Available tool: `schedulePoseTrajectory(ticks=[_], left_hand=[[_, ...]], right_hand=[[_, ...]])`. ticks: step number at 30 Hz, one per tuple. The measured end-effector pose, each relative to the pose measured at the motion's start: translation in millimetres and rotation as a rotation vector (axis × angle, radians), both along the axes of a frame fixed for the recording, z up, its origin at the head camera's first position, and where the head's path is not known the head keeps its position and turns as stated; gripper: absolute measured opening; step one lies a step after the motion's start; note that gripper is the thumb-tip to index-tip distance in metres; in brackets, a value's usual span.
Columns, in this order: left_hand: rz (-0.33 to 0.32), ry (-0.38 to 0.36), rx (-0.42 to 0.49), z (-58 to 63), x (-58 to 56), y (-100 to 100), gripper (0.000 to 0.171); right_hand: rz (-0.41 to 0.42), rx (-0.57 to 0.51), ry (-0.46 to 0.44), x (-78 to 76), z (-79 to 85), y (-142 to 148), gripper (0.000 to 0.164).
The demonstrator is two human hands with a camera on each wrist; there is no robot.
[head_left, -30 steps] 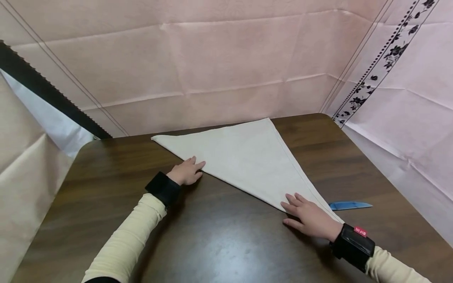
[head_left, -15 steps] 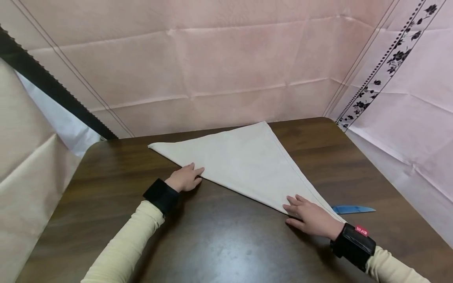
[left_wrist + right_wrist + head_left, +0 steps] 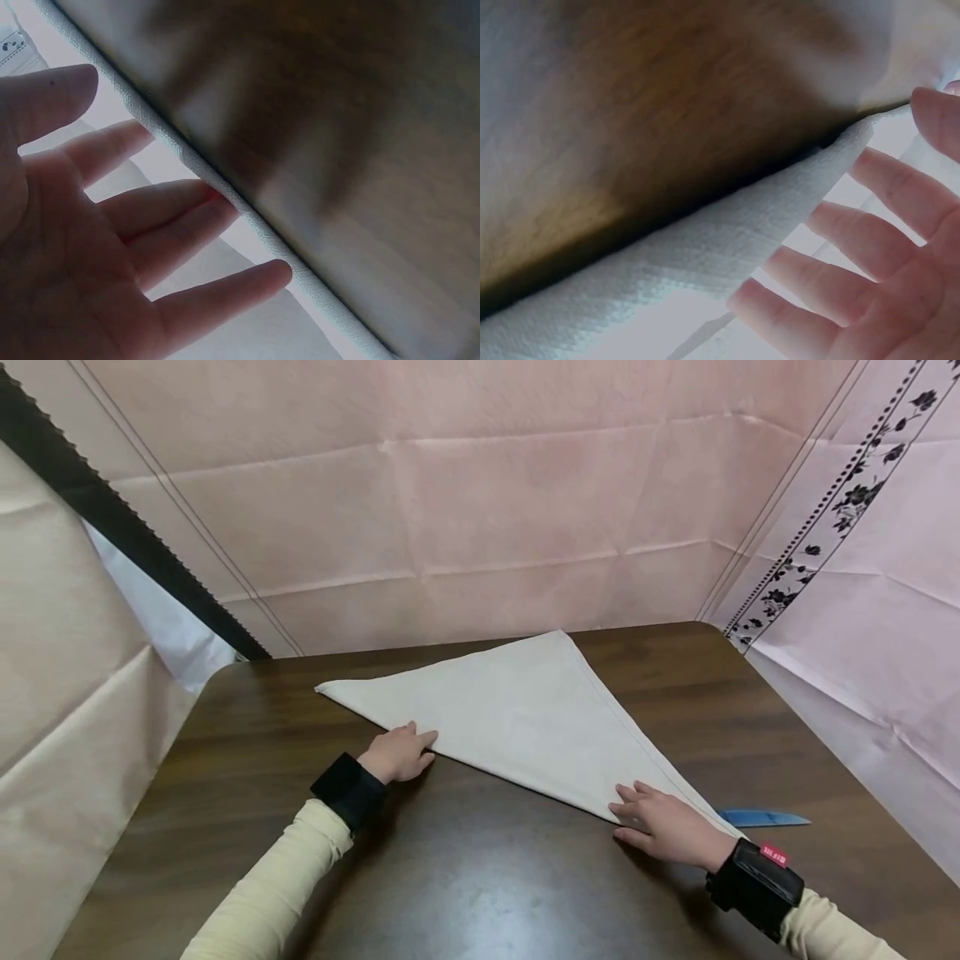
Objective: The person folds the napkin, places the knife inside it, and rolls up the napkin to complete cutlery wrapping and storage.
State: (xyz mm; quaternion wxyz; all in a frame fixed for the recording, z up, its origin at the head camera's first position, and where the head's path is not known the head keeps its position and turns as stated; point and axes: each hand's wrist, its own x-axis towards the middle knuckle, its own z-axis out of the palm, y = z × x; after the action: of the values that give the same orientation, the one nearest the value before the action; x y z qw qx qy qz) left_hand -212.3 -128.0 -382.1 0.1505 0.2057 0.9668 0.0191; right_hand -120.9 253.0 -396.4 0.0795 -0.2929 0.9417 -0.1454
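Head view: cream cloth (image 3: 525, 727), folded triangle, on worktop (image 3: 480, 877). Folded long edge runs 10 to 4 o'clock. Left hand (image 3: 397, 753), right hand (image 3: 667, 831) flat, fingers spread, at edge ends.

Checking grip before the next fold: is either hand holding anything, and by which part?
Nothing is gripped. Both the left hand and right hand rest flat, fingers straight, on the folded cloth's near edge.

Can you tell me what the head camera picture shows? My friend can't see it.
Two hands press flat on a cream cloth folded into a triangle on a dark wooden table: left hand and right hand along its near edge. A blue tool lies beside the right hand.
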Motion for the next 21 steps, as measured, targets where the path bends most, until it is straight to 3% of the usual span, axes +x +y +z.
schedulePoseTrajectory(ticks=[12, 21], left_hand=[[-0.016, 0.019, 0.031, 0.2, 17.1, 0, 0.040], [0.009, 0.032, 0.021, 1.7, 27.3, -7, 0.038]], right_hand=[[-0.002, 0.005, -0.005, -2.4, 3.2, 2, 0.031], [0.020, -0.029, -0.021, -8.8, 1.1, 2, 0.029]])
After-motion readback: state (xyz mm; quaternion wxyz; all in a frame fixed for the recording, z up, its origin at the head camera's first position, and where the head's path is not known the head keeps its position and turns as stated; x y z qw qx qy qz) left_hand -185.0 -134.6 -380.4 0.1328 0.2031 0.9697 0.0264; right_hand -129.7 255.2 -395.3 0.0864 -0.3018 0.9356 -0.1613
